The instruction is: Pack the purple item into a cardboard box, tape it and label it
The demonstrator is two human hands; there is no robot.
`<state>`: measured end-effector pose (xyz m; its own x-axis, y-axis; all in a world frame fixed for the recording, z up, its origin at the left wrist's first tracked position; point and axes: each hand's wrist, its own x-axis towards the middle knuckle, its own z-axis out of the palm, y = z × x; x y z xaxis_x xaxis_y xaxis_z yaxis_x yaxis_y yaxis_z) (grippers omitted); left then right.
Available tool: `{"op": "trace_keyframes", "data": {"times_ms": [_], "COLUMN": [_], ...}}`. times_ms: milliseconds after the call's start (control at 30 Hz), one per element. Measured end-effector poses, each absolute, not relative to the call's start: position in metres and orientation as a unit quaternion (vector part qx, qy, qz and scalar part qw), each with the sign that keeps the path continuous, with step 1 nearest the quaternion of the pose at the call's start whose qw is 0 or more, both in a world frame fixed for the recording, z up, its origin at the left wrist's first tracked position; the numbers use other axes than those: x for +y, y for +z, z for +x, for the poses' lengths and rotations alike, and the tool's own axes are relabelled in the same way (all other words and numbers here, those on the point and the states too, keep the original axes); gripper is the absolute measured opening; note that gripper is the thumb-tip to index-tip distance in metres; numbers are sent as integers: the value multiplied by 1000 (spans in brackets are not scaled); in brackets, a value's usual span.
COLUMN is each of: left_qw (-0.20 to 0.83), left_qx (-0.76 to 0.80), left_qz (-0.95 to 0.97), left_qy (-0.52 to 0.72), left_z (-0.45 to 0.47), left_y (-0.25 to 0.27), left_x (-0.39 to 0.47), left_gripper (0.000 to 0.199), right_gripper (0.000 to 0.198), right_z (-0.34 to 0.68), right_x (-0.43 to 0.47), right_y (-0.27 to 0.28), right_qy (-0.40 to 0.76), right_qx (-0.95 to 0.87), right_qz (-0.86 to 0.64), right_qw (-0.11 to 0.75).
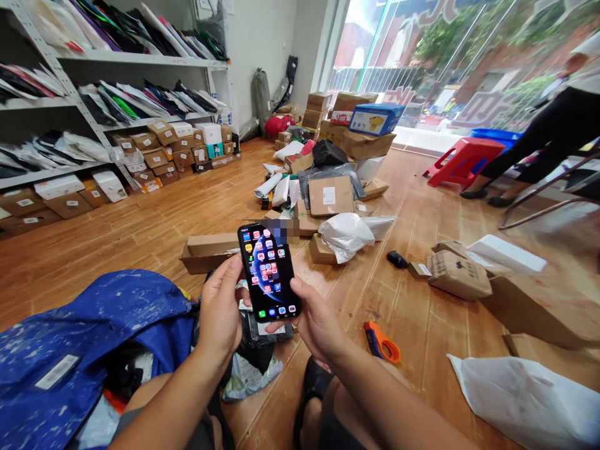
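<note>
A black smartphone is held upright in front of me, its lit screen showing rows of app icons. My left hand grips its left edge, thumb along the side. On the lower right edge, my right hand closes round it with the thumb near the screen. Fingers of both hands are partly hidden behind the phone. Below it lie dark plastic parcels between my legs. An orange and blue handheld tool rests on the floor to the right of my right hand.
A large blue sack with parcels inside lies at my left. Ahead, cardboard boxes and bags are heaped on the wooden floor. Shelves of packages stand back left. More boxes lie right, near a red stool and a standing person.
</note>
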<state>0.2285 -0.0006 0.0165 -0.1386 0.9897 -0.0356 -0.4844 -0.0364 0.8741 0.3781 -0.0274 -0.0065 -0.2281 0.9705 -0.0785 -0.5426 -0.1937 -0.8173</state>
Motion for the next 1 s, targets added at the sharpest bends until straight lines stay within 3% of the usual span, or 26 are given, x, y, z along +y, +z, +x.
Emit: {"op": "trace_keyframes", "data": {"times_ms": [300,467,600,800,933,1000], "left_qw": [541,536,550,555,555,563], "left_qx": [392,402,387,352,358,365], "left_qz": [283,309,349,317,260,259], "left_qy": [688,675,653,683,705,694], "left_z": [212,209,208,209,209,208], "left_y": [23,25,27,24,21,21], "left_x": [15,13,10,12,15,15], "left_gripper": [46,38,19,28,28,33], "right_gripper": [73,72,71,70,55,61], "right_z": [366,362,363,365,369,371], "right_x": [-34,-33,-32,-34,-37,-39], "right_y": [-18,-23,-21,-17,-13,-10], "right_qy": [736,724,732,766,771,780], "right_qx": [-336,-350,-333,-320,-365,-394], "right_qz": [-358,-371,-363,-318,-273,-232], "right_qw": [466,464,471,457,445,427]}}
